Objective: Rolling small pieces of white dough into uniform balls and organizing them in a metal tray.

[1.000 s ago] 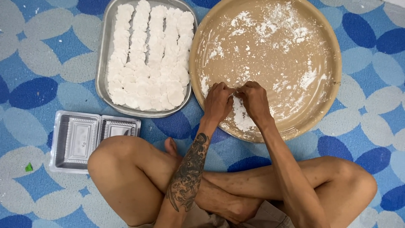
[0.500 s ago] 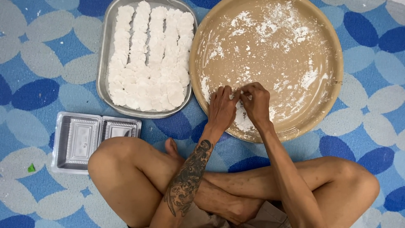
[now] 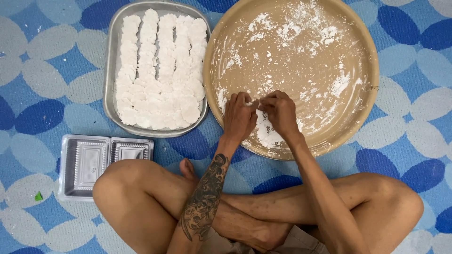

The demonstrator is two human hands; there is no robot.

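Over the near side of the round tan tray (image 3: 362, 117), the left hand (image 3: 238, 117) and right hand (image 3: 281, 112) have drawn closer together since a moment ago, fingertips now pinching one small white dough piece (image 3: 258, 104) between them. Left of that floury tray, a dull metal pan (image 3: 111, 70) holds rows of soft, flattened white cakes (image 3: 160, 70). Nearer the knee lies a clear plastic box (image 3: 94, 162).

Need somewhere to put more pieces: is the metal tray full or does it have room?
Nearly full. White flat pieces cover the metal tray in overlapping rows; only thin strips stay bare at its edges.
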